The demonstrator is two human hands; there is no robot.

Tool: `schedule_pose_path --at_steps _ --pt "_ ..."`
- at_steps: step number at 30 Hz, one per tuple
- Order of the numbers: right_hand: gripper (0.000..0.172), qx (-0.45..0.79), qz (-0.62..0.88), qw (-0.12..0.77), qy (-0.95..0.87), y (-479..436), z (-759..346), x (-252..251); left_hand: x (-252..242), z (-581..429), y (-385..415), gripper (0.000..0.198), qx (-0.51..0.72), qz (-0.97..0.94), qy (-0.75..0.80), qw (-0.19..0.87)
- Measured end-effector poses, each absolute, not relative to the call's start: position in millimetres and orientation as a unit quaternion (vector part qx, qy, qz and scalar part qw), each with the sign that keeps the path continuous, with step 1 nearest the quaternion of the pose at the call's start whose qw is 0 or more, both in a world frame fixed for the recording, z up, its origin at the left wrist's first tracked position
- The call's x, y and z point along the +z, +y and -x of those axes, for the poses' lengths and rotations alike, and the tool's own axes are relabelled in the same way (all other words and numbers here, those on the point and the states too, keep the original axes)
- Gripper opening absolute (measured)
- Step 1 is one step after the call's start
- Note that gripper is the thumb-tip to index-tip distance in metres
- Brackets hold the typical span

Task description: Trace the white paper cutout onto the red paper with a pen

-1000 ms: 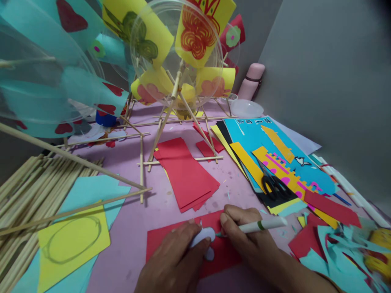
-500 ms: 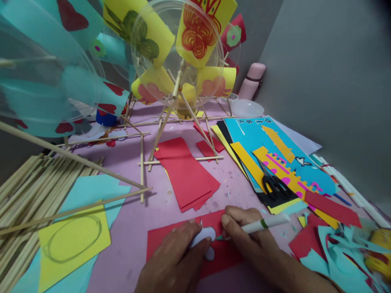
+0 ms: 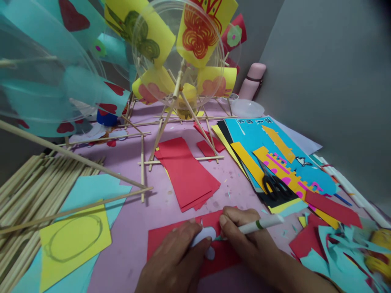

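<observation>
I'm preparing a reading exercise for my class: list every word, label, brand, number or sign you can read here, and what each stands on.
No text can be read with certainty.
Blue sheet: a row of letter-like marks along its far edge, too small and blurred to read.
White pen: no readable label.
Pink bottle: no readable label.

Paper sheet (image 3: 224, 257) on table (image 3: 122, 248), front centre; cutout (image 3: 205, 235) on it under left hand (image 3: 175, 258), right hand (image 3: 247, 234) with pen (image 3: 265, 222) just right. Behind sheet: stacked strips (image 3: 189, 175), far end at foot of stick-framed wheel (image 3: 178, 81). Far left: stick bundle (image 3: 39, 187). Right: card pile (image 3: 252, 136), scissors (image 3: 277, 187) on top; scraps (image 3: 339, 252) before it. Flask (image 3: 252, 81) at back, right of wheel.
</observation>
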State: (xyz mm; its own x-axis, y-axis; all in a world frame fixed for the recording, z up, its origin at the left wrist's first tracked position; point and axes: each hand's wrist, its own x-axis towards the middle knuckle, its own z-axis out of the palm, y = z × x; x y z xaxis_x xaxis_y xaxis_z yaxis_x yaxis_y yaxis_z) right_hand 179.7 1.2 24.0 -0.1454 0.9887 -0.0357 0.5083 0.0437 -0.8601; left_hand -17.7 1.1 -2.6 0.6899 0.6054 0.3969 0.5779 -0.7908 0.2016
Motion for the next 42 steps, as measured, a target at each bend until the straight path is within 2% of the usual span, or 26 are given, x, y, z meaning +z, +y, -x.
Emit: schedule_pose_path --at_steps 6,15,24,42 --pt "0.032 0.351 0.585 0.333 -0.651 1.5 -178.7 20.2 -2.0 14.9 2.4 0.027 0.228 -0.915 0.329 0.058" --pt "0.034 0.408 0.587 0.349 -0.605 1.7 -181.2 24.4 9.0 12.2 7.3 0.029 0.195 -0.893 0.366 0.173" --pt "0.034 0.403 0.506 0.329 -0.688 -1.5 -180.8 23.0 7.4 9.2 9.3 0.037 0.184 -0.863 0.391 0.263" --pt "0.034 0.390 0.523 0.293 -0.699 -2.1 -181.0 20.8 10.3 7.0 7.8 0.036 0.215 -0.849 0.405 0.262"
